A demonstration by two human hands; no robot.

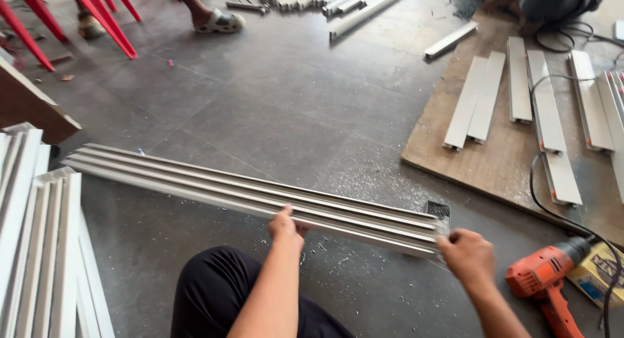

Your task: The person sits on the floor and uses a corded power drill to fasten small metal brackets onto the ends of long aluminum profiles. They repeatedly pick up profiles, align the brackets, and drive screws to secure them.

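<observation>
Long silver-grey metal rail (260, 195) with straight lines along it, dark grey floor (273, 110), orange and black drill (545, 279), brown board (500, 162), white strips (478, 101), red chair legs (97, 16), black trousers (214, 292)

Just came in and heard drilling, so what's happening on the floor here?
A person sitting on the floor holds a long grey metal rail lying across in front of them. The left hand grips its near edge around the middle, and the right hand holds its right end. An orange drill lies on the floor beside the right hand. Shorter rails lie on a board further back, where another person sits.
</observation>
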